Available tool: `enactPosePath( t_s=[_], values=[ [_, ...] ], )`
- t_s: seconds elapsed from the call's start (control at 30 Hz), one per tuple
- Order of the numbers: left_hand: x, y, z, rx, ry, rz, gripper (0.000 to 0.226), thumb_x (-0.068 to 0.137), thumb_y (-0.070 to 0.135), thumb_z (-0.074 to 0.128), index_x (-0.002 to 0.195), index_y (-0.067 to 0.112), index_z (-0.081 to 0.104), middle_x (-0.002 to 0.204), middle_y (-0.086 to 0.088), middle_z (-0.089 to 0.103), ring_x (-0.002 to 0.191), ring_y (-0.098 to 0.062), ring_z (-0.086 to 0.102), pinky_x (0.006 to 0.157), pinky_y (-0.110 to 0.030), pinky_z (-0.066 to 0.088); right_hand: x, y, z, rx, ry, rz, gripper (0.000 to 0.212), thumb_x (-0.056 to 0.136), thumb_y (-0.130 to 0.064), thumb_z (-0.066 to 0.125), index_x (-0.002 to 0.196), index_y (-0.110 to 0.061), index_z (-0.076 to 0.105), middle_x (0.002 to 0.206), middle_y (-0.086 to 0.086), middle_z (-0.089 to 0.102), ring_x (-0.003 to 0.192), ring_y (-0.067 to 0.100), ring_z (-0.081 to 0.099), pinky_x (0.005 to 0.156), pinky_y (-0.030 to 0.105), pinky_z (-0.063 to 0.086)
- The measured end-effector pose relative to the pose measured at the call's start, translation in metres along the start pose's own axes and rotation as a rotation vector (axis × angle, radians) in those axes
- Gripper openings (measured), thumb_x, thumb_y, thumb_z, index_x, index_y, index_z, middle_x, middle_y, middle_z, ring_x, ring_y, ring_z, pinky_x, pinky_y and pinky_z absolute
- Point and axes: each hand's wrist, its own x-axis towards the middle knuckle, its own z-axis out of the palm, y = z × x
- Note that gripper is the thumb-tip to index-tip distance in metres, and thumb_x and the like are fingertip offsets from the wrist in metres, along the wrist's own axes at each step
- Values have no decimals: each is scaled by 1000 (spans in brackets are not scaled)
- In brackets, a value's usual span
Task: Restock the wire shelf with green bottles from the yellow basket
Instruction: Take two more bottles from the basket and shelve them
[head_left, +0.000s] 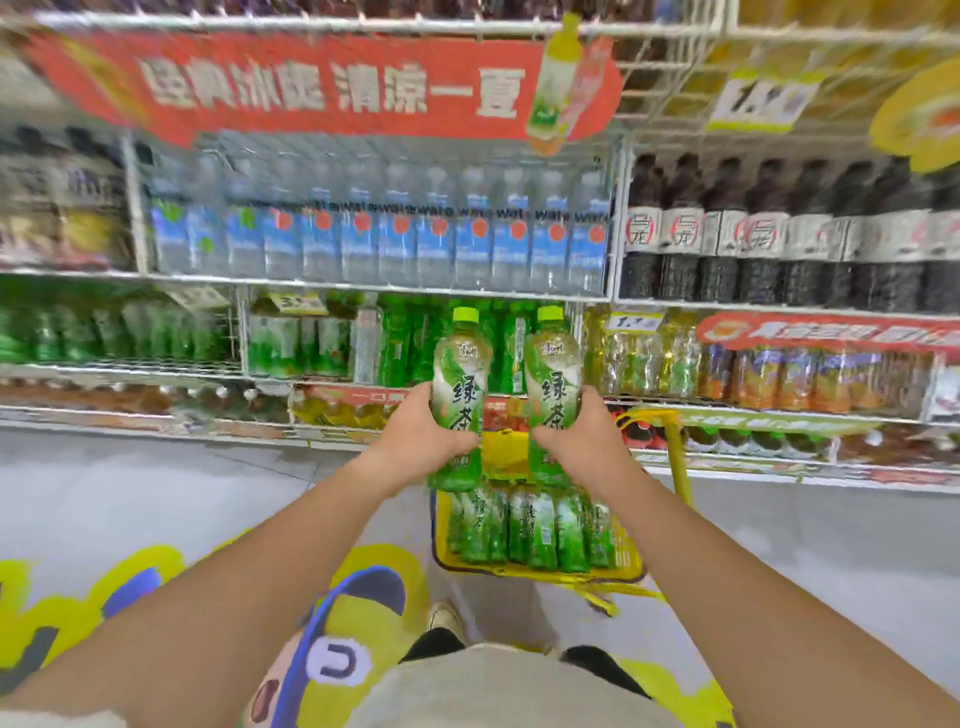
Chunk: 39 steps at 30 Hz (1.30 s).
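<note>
My left hand (418, 434) grips a green tea bottle (460, 384) with a lime cap, held upright. My right hand (584, 434) grips a second green bottle (553, 379) the same way, close beside the first. Both bottles hang above the yellow basket (540, 570) on the floor, which holds several more green bottles (530, 530) lying side by side. Straight behind the held bottles is the wire shelf (332, 285) level with green bottles (400, 343) standing in rows.
Water bottles (384, 234) fill the level above, dark bottles (779, 234) stand to the right. Yellow and orange drinks (727, 364) sit right of the green row. A red banner (332, 85) hangs on top. The basket's handle (675, 457) stands upright at its right. Grey floor lies left.
</note>
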Motion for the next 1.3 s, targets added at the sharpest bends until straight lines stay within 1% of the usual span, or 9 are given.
enactPosePath(
  t_s=[0.13, 0.27, 0.33, 0.47, 0.63, 0.8, 0.97, 1.1, 1.3],
  values=[
    [-31, 17, -24, -36, 124, 47, 35, 76, 10, 82, 96, 19, 55, 86, 2, 62, 75, -15, 59, 58, -19, 46, -7, -35, -2, -58, -38, -100, 56, 81, -17, 77, 124, -18, 42, 93, -5, 59, 84, 20, 63, 69, 32, 49],
    [-67, 25, -38, -119, 267, 45, 31, 81, 5, 78, 91, 22, 54, 80, 5, 59, 68, -8, 56, 47, -7, 40, -11, -62, -1, -107, -120, -221, 45, 80, -14, 77, 112, -19, 46, 93, -3, 60, 75, 15, 61, 59, 28, 47],
    [-86, 23, -45, -157, 335, -3, 30, 78, 11, 80, 96, 18, 58, 85, 2, 65, 70, -7, 60, 53, -11, 47, -17, -73, 4, -126, -159, -271, 49, 79, -18, 78, 113, -23, 43, 95, -4, 59, 81, 16, 62, 67, 35, 54],
    [-127, 14, -65, -231, 474, -54, 46, 57, 32, 82, 98, 21, 64, 92, 1, 74, 85, -18, 71, 83, -41, 60, -30, -96, 28, -165, -255, -349, 51, 75, -22, 81, 112, -26, 45, 102, -1, 64, 87, 17, 65, 74, 38, 56],
    [-177, -9, -95, -341, 592, -82, 31, 76, 6, 79, 101, 15, 63, 94, -8, 75, 75, -11, 70, 74, -30, 61, -52, -121, 79, -201, -362, -427, 50, 73, -23, 82, 111, -24, 49, 100, -1, 66, 85, 16, 64, 79, 39, 56],
    [-220, -50, -136, -389, 769, -119, 41, 62, 19, 78, 100, 16, 65, 93, -6, 75, 82, -21, 71, 77, -39, 59, -80, -150, 145, -285, -473, -505, 53, 73, -27, 83, 109, -24, 44, 95, -7, 56, 90, 17, 62, 82, 44, 55],
    [-257, -100, -187, -411, 906, -154, 29, 74, 4, 78, 94, 19, 63, 87, -1, 72, 71, -12, 66, 71, -32, 57, -110, -176, 221, -340, -584, -575, 47, 84, -24, 77, 106, -21, 36, 101, -1, 53, 78, 13, 53, 60, 26, 43],
    [-284, -145, -239, -436, 955, -152, 32, 74, 2, 78, 99, 17, 63, 88, 0, 71, 69, -7, 64, 69, -24, 55, -135, -194, 298, -363, -607, -631, 48, 73, -30, 81, 108, -24, 50, 103, 3, 65, 83, 19, 65, 74, 42, 57],
    [-325, -207, -326, -478, 985, -154, 45, 56, 23, 76, 100, 19, 65, 96, -4, 74, 89, -23, 73, 82, -42, 61, -180, -224, 410, -317, -729, -639, 40, 81, -22, 79, 107, -24, 49, 96, 0, 64, 74, 13, 65, 54, 28, 51]
  ],
)
